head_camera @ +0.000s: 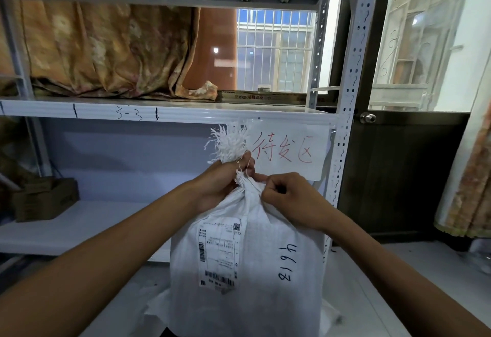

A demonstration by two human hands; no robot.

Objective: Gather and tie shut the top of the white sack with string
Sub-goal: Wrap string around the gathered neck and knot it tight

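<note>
One white sack (247, 270) stands upright just in front of the shelf rack (170, 113), frayed top poking up free. The left grip (223, 185) is clamped round the bunched neck, and the right grip (295, 201) pinches the thin string (248, 169) right beside it. One paper sign (289, 150) hangs close behind, and one cardboard box (45, 198) sits well off to the left.

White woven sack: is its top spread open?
No, the left hand grips the bunched neck of the white woven sack, and the right hand pinches thin string there.
</note>
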